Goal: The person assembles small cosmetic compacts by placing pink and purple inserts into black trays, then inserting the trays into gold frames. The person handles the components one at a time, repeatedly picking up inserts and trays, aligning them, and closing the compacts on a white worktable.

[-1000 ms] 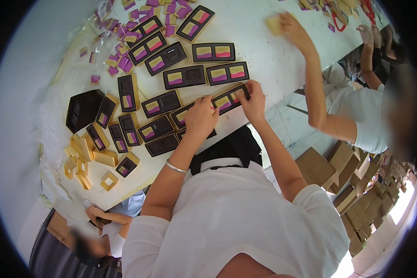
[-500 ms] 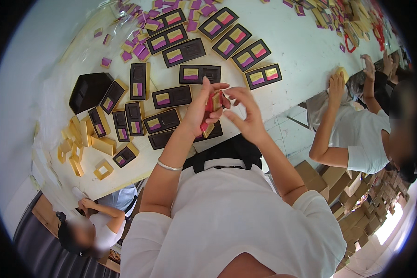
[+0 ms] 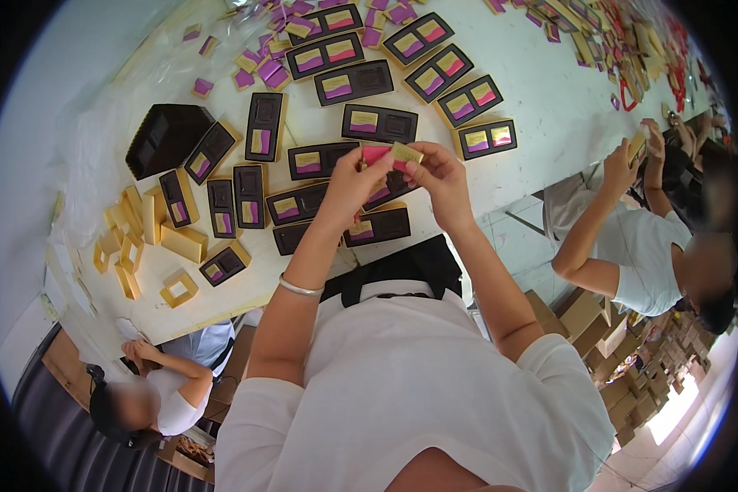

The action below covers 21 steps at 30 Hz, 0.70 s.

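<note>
Above the trays, my left hand [image 3: 350, 187] is closed on pink-and-gold packets [image 3: 375, 153], more than one as far as I can see. Fingers and thumb of my right hand [image 3: 444, 182] pinch a small gold-and-pink packet [image 3: 406, 156], touching those in the left. Under and around my hands lie gold-edged boxes with black two-slot trays; one tray [image 3: 379, 124] just beyond has a purple-and-gold packet in its left slot and a bare right slot. Another tray [image 3: 377, 225] lies close below my hands. At the right, a tray [image 3: 487, 138] holds one purple and one pink packet.
Loose purple packets [image 3: 275, 74] are heaped at the far left. A stack of black trays [image 3: 168, 139] and gold box sleeves [image 3: 183, 242] sit on the left. Co-workers are at the right and lower left; one at the right holds a gold box [image 3: 636, 148].
My right hand, empty and spread before, now pinches a packet against those in my left. The packets have come up and slightly right. The whole view has shifted a little.
</note>
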### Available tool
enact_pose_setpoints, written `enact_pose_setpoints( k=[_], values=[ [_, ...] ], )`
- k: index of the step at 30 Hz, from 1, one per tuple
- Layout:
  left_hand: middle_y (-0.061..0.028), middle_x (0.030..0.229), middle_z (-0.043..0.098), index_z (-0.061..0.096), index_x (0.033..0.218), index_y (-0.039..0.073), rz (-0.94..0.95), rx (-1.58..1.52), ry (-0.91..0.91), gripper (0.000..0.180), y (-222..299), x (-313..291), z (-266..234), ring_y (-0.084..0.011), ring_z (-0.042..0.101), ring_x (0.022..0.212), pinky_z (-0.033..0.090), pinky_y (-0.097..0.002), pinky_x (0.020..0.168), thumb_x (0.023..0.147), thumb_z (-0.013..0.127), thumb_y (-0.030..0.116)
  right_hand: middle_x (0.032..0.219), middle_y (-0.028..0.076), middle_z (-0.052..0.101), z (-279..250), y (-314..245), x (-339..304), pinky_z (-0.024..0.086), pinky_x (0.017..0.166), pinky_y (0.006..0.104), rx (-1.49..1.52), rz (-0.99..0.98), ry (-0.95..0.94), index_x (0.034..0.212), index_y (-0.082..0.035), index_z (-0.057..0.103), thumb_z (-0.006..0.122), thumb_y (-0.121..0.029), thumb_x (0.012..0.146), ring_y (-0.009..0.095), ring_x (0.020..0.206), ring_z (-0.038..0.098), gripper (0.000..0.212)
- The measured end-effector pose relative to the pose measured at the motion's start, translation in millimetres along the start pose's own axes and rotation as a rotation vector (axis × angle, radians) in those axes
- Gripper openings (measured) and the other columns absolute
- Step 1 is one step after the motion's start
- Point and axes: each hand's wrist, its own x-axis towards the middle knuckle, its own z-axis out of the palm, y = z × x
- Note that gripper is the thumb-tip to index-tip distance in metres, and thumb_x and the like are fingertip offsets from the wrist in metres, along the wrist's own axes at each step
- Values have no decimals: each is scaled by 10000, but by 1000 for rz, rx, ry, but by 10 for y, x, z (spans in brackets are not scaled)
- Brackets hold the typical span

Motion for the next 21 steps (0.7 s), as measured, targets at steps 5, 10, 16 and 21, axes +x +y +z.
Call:
enact_pose_setpoints(
  k=[5, 10, 16, 21],
  values=[
    [-50, 637, 539, 608, 790, 32, 228, 489, 367, 289, 27, 310, -201, -214, 514, 571, 401, -331, 549, 831, 608, 318, 717, 4, 542, -135, 364, 606, 417, 558, 207, -460, -267, 171, 1021, 5, 608, 657, -22, 770, 91, 617, 510, 257],
    [-128, 811, 592, 613, 794, 55, 378, 835, 538, 271, 85, 435, -292, -323, 583, 752, 455, -402, 657, 816, 597, 324, 858, 86, 467, -4, 335, 664, 426, 664, 293, -934, -550, 268, 959, -53, 664, 709, -81, 718, 199, 776, 493, 247],
    [-120, 845, 597, 616, 782, 58, 163, 815, 482, 249, 65, 468, -223, -314, 591, 781, 463, -397, 670, 810, 600, 306, 904, 109, 447, 5, 408, 655, 415, 743, 328, -888, -569, 296, 923, -62, 670, 714, -112, 712, 254, 856, 486, 221],
    [-106, 843, 597, 625, 796, 58, 276, 826, 502, 250, -1, 494, -189, -319, 592, 802, 465, -403, 687, 815, 594, 306, 960, 138, 471, 33, 558, 755, 425, 735, 367, -876, -579, 352, 957, -67, 580, 693, -98, 718, 305, 887, 503, 267]
  ],
)
